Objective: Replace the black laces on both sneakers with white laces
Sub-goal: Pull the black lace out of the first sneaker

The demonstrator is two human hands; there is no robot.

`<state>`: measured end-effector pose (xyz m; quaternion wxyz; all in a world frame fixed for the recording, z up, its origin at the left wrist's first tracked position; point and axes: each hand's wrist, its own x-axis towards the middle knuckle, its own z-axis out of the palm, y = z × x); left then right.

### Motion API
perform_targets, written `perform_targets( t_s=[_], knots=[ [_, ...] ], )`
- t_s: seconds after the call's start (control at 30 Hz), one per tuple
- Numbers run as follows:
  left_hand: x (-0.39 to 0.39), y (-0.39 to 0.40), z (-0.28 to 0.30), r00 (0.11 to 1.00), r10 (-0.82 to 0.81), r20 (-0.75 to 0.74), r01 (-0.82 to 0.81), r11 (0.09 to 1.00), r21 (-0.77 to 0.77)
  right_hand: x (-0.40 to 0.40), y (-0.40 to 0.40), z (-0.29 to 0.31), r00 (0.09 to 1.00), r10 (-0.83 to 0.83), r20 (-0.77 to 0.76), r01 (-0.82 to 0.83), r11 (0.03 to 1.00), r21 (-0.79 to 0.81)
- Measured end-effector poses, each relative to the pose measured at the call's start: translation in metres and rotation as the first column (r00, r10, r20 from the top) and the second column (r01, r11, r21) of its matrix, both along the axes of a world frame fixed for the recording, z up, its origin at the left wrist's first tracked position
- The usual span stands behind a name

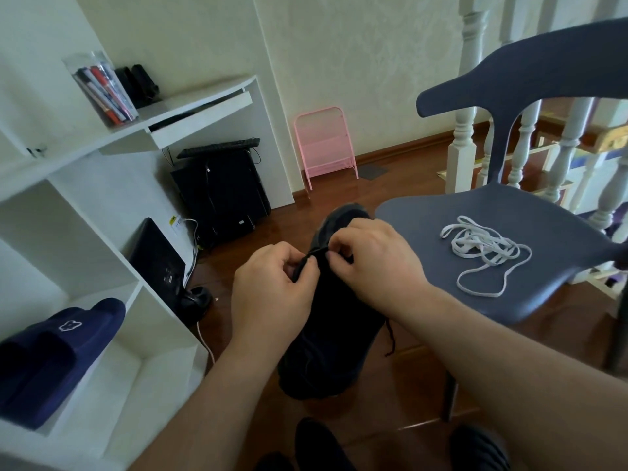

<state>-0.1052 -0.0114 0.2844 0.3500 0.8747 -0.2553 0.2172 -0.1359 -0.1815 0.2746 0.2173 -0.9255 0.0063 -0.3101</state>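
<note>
A black sneaker [334,338] is held up in front of me, toe pointing away. My left hand [272,294] and my right hand [377,263] both pinch its black lace [307,261] near the top of the shoe. One loose end of the black lace [390,338] dangles off the right side. A tangle of white laces [482,248] lies on the seat of the blue-grey chair [424,212] to the right. The eyelets are hidden behind my fingers.
A white shelf unit [112,300] stands at left with dark blue slippers [57,355] in it. A computer tower [221,192] sits under the desk, a pink rack [326,144] by the wall, white banisters [465,130] behind the chair. Dark shapes [316,443] lie at the bottom.
</note>
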Motion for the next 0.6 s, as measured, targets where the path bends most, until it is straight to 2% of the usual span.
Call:
perform_targets(
  t_s=[0.1, 0.17, 0.27, 0.33, 0.37, 0.4, 0.43, 0.5, 0.53, 0.6],
  knots=[
    [0.004, 0.004, 0.002, 1.000, 0.029, -0.004, -0.029, 0.999, -0.013, 0.001, -0.015, 0.000, 0.991, -0.090, -0.095, 0.098, 0.992, 0.078],
    [0.006, 0.009, 0.004, 0.998, 0.059, -0.004, -0.059, 0.997, -0.041, 0.002, -0.040, -0.003, 0.944, -0.193, -0.268, 0.239, 0.960, 0.148],
    [0.005, 0.014, 0.006, 0.997, 0.080, -0.002, -0.080, 0.995, -0.054, -0.002, -0.073, -0.008, 0.749, -0.226, -0.623, 0.344, 0.936, 0.075],
    [0.004, 0.015, 0.006, 0.997, 0.076, 0.002, -0.076, 0.996, -0.042, -0.004, -0.079, -0.013, 0.633, -0.203, -0.747, 0.309, 0.951, 0.004],
    [0.003, 0.015, 0.005, 0.997, 0.072, 0.000, -0.071, 0.997, -0.040, -0.005, -0.079, -0.012, 0.624, -0.184, -0.760, 0.282, 0.959, -0.001],
    [0.003, 0.014, 0.005, 0.998, 0.066, -0.001, -0.066, 0.997, -0.043, -0.006, -0.076, -0.009, 0.663, -0.158, -0.732, 0.246, 0.969, 0.014],
    [0.003, 0.013, 0.005, 0.998, 0.061, 0.003, -0.060, 0.997, -0.047, -0.008, -0.072, -0.005, 0.747, -0.120, -0.654, 0.203, 0.978, 0.053],
    [0.002, 0.011, 0.005, 0.999, 0.049, 0.015, -0.049, 0.998, -0.044, -0.011, -0.058, 0.006, 0.922, -0.028, -0.387, 0.098, 0.982, 0.162],
    [0.001, 0.009, 0.005, 0.999, 0.043, 0.019, -0.042, 0.998, -0.042, -0.013, -0.049, 0.010, 0.967, 0.014, -0.254, 0.035, 0.981, 0.189],
    [-0.002, 0.004, 0.005, 0.999, 0.034, 0.025, -0.033, 0.999, -0.040, -0.013, -0.030, 0.014, 0.992, 0.071, -0.103, -0.055, 0.987, 0.148]
  ],
)
